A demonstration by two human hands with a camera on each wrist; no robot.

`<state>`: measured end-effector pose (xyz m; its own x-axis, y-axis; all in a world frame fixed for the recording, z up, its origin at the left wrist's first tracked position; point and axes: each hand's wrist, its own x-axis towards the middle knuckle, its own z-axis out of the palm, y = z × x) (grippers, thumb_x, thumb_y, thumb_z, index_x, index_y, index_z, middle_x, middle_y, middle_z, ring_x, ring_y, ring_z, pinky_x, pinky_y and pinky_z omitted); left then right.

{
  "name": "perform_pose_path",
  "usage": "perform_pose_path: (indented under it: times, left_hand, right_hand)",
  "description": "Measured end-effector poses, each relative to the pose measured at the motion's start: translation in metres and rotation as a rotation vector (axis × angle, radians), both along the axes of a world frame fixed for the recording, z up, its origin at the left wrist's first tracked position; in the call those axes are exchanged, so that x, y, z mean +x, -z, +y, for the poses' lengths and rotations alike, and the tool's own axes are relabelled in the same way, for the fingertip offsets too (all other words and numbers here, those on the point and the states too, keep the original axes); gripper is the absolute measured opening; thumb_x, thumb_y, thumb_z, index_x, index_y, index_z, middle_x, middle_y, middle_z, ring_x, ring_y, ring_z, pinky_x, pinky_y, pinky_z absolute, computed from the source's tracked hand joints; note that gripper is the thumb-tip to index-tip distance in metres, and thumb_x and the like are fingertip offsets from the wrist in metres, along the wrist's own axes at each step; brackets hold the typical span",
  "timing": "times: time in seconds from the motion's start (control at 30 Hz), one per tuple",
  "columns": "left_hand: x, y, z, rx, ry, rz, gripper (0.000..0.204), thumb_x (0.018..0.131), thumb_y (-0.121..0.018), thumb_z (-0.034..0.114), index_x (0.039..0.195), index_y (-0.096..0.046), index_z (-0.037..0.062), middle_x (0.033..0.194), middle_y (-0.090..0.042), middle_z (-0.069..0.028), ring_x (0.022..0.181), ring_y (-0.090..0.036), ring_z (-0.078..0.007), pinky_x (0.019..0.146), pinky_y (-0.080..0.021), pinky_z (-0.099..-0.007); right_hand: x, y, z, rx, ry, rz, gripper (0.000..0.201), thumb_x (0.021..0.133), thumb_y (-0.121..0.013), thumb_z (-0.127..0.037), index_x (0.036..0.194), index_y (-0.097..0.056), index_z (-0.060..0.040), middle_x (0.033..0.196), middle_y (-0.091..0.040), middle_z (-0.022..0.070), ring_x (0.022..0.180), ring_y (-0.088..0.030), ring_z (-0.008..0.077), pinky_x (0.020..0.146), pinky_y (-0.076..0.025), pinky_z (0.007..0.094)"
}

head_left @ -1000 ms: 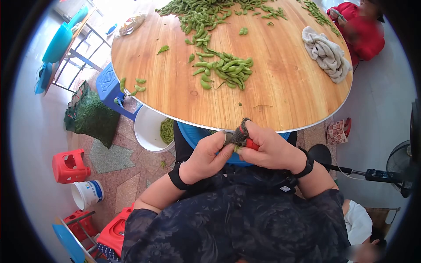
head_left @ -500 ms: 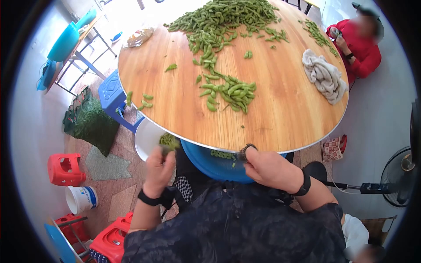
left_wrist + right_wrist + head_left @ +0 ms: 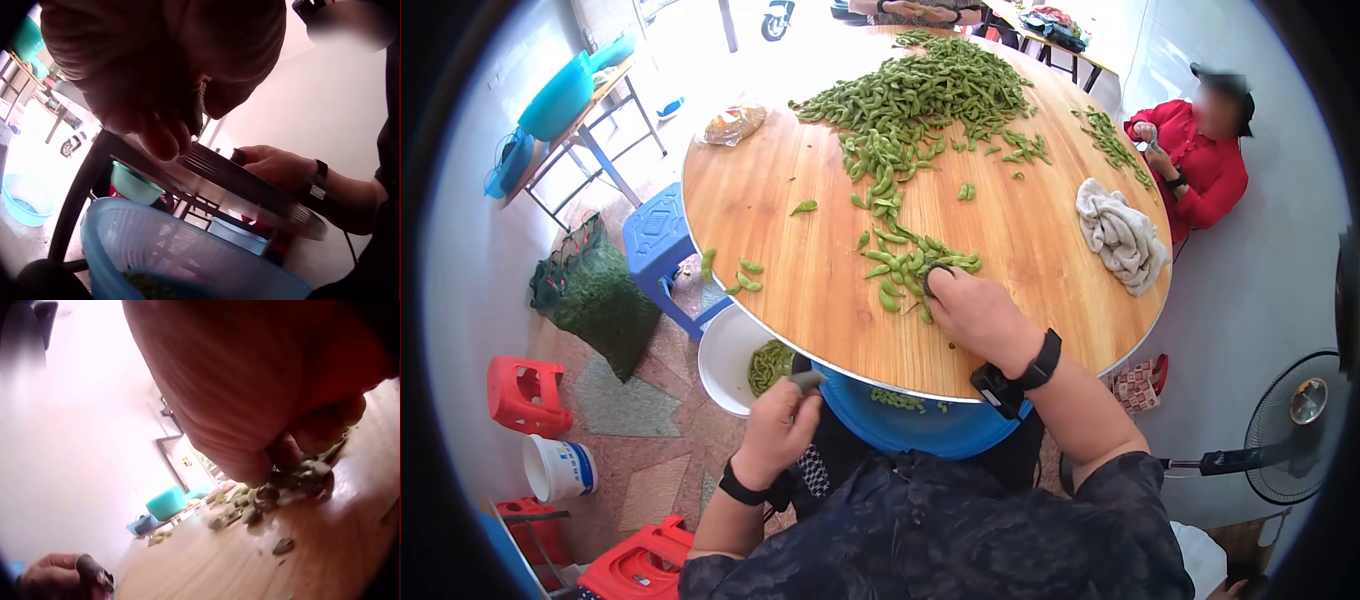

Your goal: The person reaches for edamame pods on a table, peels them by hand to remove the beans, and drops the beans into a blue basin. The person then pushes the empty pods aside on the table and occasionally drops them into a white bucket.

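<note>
My right hand (image 3: 985,312) reaches over the table to a small heap of edamame pods (image 3: 900,265). In the right wrist view its curled fingers (image 3: 287,453) are down among the pods, gripping at them. A dark cover (image 3: 937,276) sits on a digit of this hand. My left hand (image 3: 778,428) hangs below the table edge, between a white bucket (image 3: 718,365) and a blue basin (image 3: 865,425). Its fingers are loosely curled with nothing visible in them, and a grey cover (image 3: 807,380) tips one digit. Green pieces lie in the bucket, shelled beans (image 3: 897,400) in the basin.
A large pile of pods (image 3: 930,90) covers the far side of the round wooden table (image 3: 800,290). A crumpled cloth (image 3: 1120,235) lies at the right, a plastic bag (image 3: 733,122) at the left. One person in red (image 3: 1210,160) sits on the right. A fan (image 3: 1295,425) stands nearby.
Both hands were together over the basin, then parted. The left went to the bucket and now hangs just right of it. The right moved forward onto the small heap of pods.
</note>
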<state>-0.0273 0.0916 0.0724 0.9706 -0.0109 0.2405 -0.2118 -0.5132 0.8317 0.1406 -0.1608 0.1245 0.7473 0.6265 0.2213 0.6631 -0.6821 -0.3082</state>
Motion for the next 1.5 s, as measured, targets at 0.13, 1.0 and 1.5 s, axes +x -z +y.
perform_pose_path:
  times: [0.13,1.0,1.5]
  left_hand:
    - [0.011,-0.008,-0.028,-0.084,0.2,0.059,0.015,0.089,-0.056,0.005,0.102,-0.061,-0.0023,0.078,-0.06,-0.0054,0.067,-0.055,-0.0102,0.059,-0.044,-0.0249]
    - [0.031,-0.021,-0.098,-1.104,0.36,0.66,0.018,0.1,-0.047,0.021,0.1,-0.058,0.0066,0.072,-0.044,0.0061,0.063,-0.039,-0.004,0.057,-0.033,-0.0202]
    - [0.022,0.0,-0.091,-0.425,0.404,0.392,0.025,0.095,-0.059,0.015,0.075,-0.055,0.0,0.064,-0.041,0.0026,0.062,-0.039,-0.005,0.055,-0.034,-0.0252]
  right_hand:
    - [0.002,-0.007,-0.033,0.192,0.023,0.026,0.014,0.087,-0.06,-0.014,0.095,-0.052,-0.0044,0.069,-0.056,0.01,0.057,-0.057,0.0266,0.051,-0.047,0.0343]
    - [-0.113,-0.007,-0.045,0.667,0.132,0.8,0.016,0.086,-0.05,-0.002,0.102,-0.052,0.0022,0.069,-0.056,0.016,0.059,-0.058,0.0291,0.056,-0.046,0.0353]
    - [-0.11,0.01,-0.044,0.54,-0.043,0.982,0.013,0.086,-0.049,-0.008,0.089,-0.04,0.0003,0.067,-0.051,0.0184,0.06,-0.052,0.0376,0.055,-0.042,0.04]
